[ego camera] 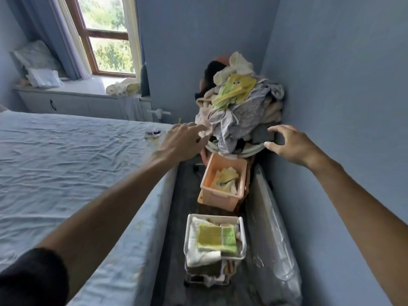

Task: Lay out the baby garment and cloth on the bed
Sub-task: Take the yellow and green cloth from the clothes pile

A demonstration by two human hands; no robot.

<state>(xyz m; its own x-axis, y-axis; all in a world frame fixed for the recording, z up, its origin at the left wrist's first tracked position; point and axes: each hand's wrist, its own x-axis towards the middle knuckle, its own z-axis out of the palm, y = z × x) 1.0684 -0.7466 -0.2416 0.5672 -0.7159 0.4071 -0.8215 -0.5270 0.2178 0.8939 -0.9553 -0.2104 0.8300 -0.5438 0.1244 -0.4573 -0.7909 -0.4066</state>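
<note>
Nearest, on the dark floor strip between bed and wall: white wire-frame basket point(215, 250) with a folded yellow-and-green cloth point(217, 238) on top of white folded fabric. Just beyond it, peach plastic bin point(221, 184) with crumpled pale yellow cloth inside. Clear-plastic-wrapped flat panel point(270, 228) leans along the blue wall on the right. Bed with wrinkled light blue sheet point(66, 164) fills the left side; nothing from the pile lies on it, only a small dark object point(152, 132) near its far right corner.

Left hand point(181, 143) reaches over the bed's far right corner and pinches the edge of a pale lilac patterned garment point(234, 120) at the left side of a heaped pile of mixed laundry point(240, 102). Right hand point(289, 144) is spread, fingers relaxed and holding nothing, just beside the pile's lower right edge near a dark grey cloth point(263, 134); contact unclear. A yellow-green printed cloth point(234, 89) sits high on the pile, in the corner of the blue walls.

Farthest: white cabinet point(77, 102) under a wood-framed window point(106, 36), blue curtain point(50, 29) beside it.
</note>
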